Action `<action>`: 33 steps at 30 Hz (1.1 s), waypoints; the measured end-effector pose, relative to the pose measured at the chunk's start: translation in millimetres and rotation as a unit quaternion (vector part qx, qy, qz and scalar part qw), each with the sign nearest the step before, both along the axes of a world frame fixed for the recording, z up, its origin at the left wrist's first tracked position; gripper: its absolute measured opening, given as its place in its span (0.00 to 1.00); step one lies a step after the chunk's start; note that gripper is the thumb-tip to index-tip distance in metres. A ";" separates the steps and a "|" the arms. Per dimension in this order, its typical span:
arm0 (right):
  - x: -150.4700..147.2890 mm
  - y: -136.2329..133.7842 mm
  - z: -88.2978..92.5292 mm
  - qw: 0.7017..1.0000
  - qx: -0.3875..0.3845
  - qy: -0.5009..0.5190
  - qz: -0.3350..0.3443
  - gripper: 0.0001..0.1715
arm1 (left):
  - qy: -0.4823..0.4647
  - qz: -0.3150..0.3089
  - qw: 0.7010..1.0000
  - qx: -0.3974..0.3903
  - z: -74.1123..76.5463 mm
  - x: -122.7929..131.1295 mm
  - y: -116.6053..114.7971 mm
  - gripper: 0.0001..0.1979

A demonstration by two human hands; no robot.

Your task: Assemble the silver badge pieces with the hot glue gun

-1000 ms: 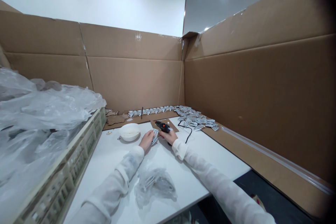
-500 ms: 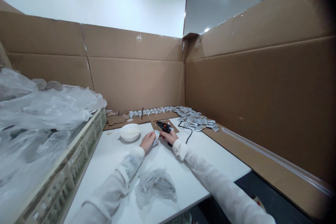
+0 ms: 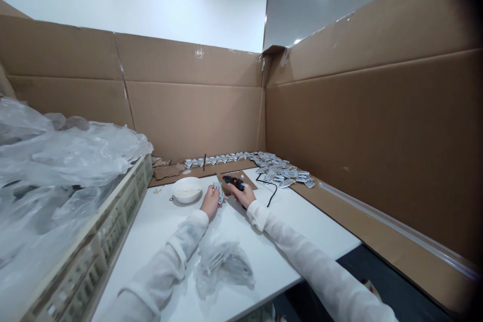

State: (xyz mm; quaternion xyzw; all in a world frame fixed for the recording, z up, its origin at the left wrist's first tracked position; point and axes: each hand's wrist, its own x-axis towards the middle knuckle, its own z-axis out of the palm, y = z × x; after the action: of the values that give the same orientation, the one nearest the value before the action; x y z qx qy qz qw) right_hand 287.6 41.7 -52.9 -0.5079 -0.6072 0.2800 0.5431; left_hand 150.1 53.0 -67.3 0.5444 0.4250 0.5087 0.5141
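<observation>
readable text: none | glue gun (image 3: 233, 181): any brand too small to tell | silver piece (image 3: 218, 190) in left hand (image 3: 210, 201): markings blurred | silver heap (image 3: 283, 172): too small to read | cardboard wall (image 3: 188, 110): plain

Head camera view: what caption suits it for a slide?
At a cardboard-walled white table, the left hand holds a silvery piece while the right hand grips a glue gun near a white bowl.

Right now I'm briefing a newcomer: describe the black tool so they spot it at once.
On the white table walled in by cardboard, look at the far edge, right of the white bowl. The right hand grips the glue gun there: black with an orange patch and a black cord, unlike the silver pieces piled behind it.
</observation>
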 end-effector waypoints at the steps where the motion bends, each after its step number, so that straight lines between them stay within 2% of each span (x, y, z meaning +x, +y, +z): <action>1: -1.0 -1.7 0.7 1.000 -0.006 0.001 0.002 0.23 | -0.021 0.014 1.000 -0.007 0.4 0.0 0.5 0.10; 5: -4.6 -9.6 6.0 1.000 -0.018 -0.010 0.012 0.25 | -0.075 0.049 0.996 -0.025 0.6 0.3 3.6 0.11; 12: -5.5 -19.5 17.5 0.999 -0.027 -0.040 0.004 0.26 | -0.052 0.034 0.998 -0.021 -0.4 0.5 4.0 0.10; 20: -4.7 -17.6 17.0 0.997 -0.054 -0.046 0.001 0.25 | -0.051 0.036 0.998 -0.026 2.7 1.6 1.5 0.08; 33: -3.6 -16.0 14.9 0.998 -0.047 -0.052 0.001 0.27 | -0.038 0.024 0.999 -0.013 2.2 1.3 0.6 0.11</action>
State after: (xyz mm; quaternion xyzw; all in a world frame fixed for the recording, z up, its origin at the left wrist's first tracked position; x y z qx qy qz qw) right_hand 284.0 25.7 -38.0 -0.5464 -0.6214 0.2815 0.4859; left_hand 151.4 53.6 -65.1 0.5075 0.4250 0.5353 0.5246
